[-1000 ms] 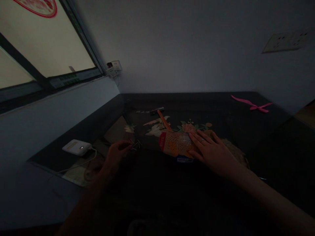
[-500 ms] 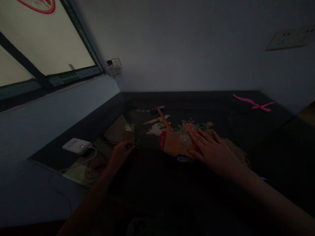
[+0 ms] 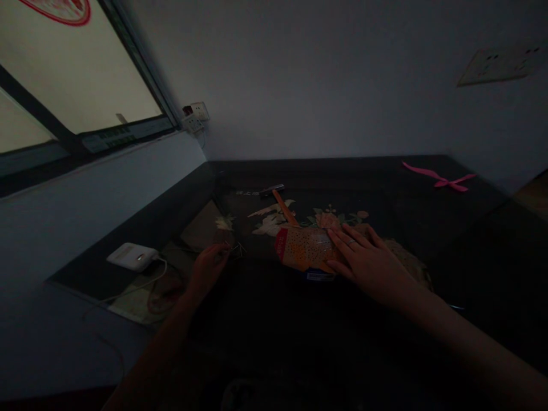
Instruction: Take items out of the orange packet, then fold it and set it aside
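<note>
My right hand (image 3: 363, 257) lies flat, fingers stretched out, on the right part of an orange and brown cardboard piece (image 3: 303, 249) dotted with many small holes. The cardboard has a red end at its left and a blue lower edge. Farther left, my left hand (image 3: 209, 265) is closed in a pinch, with what looks like a thin nail at its fingertips. Several loose nails (image 3: 240, 250) lie on the table just right of those fingertips. Behind the cardboard rests a hammer (image 3: 284, 208), its wooden handle toward me and its dark metal head pointing away.
The dark table (image 3: 265, 319) has printed flowers and birds. A white power bank (image 3: 132, 257) with a cable (image 3: 128, 290) lies at the left. A pink ribbon (image 3: 445, 181) is at the far right. Some brown material (image 3: 409, 262) sits behind my right wrist.
My left hand has drawn back slightly to the left from the loose nails, fingers still pinched. My right hand stays flat on the cardboard. The view has shifted a little.
</note>
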Demonstrator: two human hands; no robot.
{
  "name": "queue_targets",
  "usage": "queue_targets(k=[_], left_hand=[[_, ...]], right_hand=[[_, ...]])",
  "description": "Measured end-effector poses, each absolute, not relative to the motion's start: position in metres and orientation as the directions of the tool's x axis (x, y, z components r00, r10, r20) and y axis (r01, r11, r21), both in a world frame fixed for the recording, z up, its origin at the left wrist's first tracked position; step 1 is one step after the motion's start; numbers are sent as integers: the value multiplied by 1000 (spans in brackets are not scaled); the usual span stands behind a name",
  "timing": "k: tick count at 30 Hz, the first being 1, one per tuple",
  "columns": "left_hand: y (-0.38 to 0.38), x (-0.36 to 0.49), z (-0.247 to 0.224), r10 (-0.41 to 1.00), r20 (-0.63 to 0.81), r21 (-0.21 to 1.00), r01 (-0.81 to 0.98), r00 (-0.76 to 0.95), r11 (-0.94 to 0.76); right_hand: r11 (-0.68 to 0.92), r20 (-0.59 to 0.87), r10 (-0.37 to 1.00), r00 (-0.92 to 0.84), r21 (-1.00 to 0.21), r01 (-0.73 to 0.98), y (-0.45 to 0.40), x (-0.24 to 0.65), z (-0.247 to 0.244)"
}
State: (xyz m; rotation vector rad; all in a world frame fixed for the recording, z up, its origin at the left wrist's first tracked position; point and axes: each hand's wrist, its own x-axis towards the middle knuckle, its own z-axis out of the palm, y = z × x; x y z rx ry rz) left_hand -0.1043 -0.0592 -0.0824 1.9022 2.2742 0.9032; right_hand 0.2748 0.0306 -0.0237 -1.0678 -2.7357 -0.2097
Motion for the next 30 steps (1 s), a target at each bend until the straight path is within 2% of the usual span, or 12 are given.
queue_targets(k=[6,9,12,14,17,21,30], left_hand=[[-56,-89,-70,915,357,447,894,-190,12],[-48,-58,-47,907,408,456,884,-104,-103],[-38,-11,-18,902,407,416,850,143,-322],[-28,22,-1,876,318,383,796,363,-469],[-12,59,12,842,162,308,784,514,-538],[9,74,11,846,54,235,817,531,-527],[19,68,4,855,88,315,800,510,-510]], right_hand=[[725,246,659,-711,45,687,30,275,-24],[724,218,663,-716,58,688,28,274,-20],[718,213,669,-712,63,693,27,273,-17],[718,223,668,-710,58,694,27,273,-15],[724,221,665,-713,45,689,27,273,-13],[717,224,677,-701,16,697,25,272,-8],[714,213,697,-685,-108,692,35,281,3]])
